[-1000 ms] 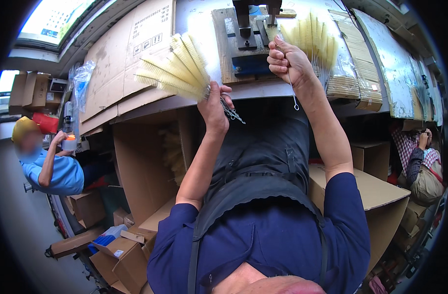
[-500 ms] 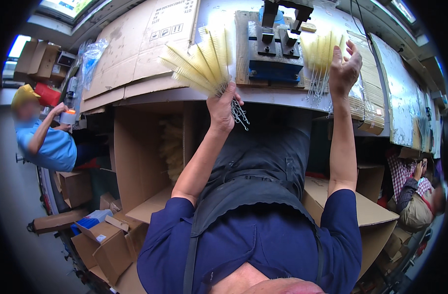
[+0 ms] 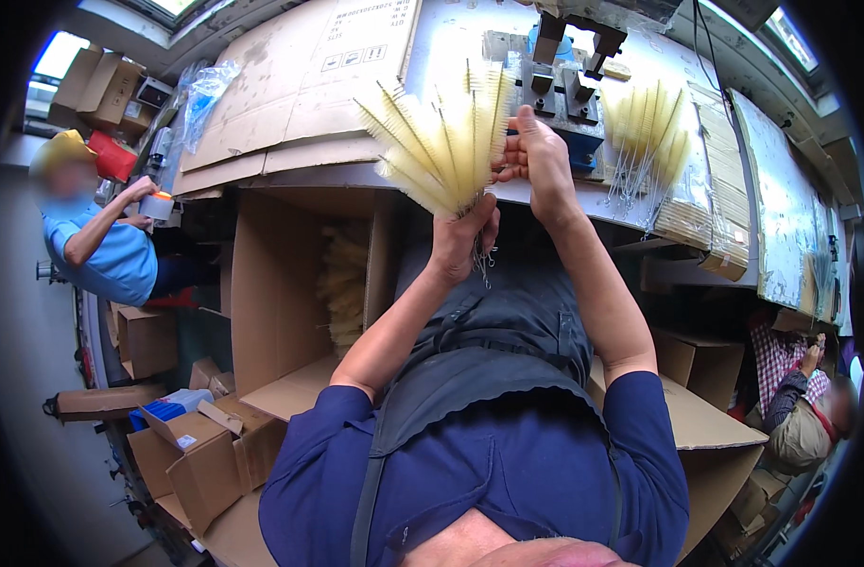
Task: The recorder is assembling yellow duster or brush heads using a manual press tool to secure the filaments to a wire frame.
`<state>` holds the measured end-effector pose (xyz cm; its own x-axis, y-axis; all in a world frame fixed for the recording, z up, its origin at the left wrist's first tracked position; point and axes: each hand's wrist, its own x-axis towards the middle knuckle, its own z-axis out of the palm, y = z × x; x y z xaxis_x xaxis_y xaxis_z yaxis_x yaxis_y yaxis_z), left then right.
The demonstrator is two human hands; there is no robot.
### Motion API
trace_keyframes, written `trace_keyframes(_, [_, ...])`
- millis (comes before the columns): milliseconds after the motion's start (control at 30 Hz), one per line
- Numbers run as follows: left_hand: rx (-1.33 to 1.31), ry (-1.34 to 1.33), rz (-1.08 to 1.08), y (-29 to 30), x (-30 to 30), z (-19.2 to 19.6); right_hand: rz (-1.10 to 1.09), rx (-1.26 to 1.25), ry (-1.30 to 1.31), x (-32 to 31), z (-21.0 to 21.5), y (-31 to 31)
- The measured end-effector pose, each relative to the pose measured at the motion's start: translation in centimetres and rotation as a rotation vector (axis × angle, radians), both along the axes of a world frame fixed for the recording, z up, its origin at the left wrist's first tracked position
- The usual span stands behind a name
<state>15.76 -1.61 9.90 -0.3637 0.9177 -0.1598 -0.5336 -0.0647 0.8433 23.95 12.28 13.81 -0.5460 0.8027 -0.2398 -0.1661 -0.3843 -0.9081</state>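
A fanned bunch of bottle brushes (image 3: 437, 142) with pale yellow bristles and looped wire stems stands upright in my left hand (image 3: 463, 236). The fingers wrap round the stems below the bristles, and the wire loops hang out under the fist. Beside the bunch's right edge is my right hand (image 3: 543, 168), its thumb raised apart from the half-bent fingers. Those fingertips are at the bristles; whether they touch them I cannot tell. More bottle brushes (image 3: 648, 123) lie on the bench to the right, their wire stems toward me.
A dark metal press fixture (image 3: 566, 99) stands on the bench behind my right hand. Flattened cardboard (image 3: 290, 104) covers the bench's left. Below is an open carton (image 3: 279, 283) with yellow brushes inside. One person (image 3: 101, 222) works at far left, another (image 3: 799, 397) at far right.
My right hand has moved left from above the brushes on the bench to the side of the held bunch. My left hand, still gripping its brushes, has shifted slightly right and lower.
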Motion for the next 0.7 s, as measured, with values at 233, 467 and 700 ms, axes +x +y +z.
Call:
trace_keyframes(233, [0.001, -0.024, -0.083, -0.8, 0.5, 1.2, -0.039, 0.182, 0.021, -0.8, -1.4, -0.6])
trace_keyframes(467, [-0.023, -0.02, 0.001, -2.0, 1.0, 1.1, -0.389, 0.072, 0.149, -0.5, -1.4, 2.0])
trace_keyframes(700, [-0.038, -0.005, 0.196, -3.1, 0.1, -0.8, -0.228, -0.092, 0.176, 0.3, -0.2, 2.7])
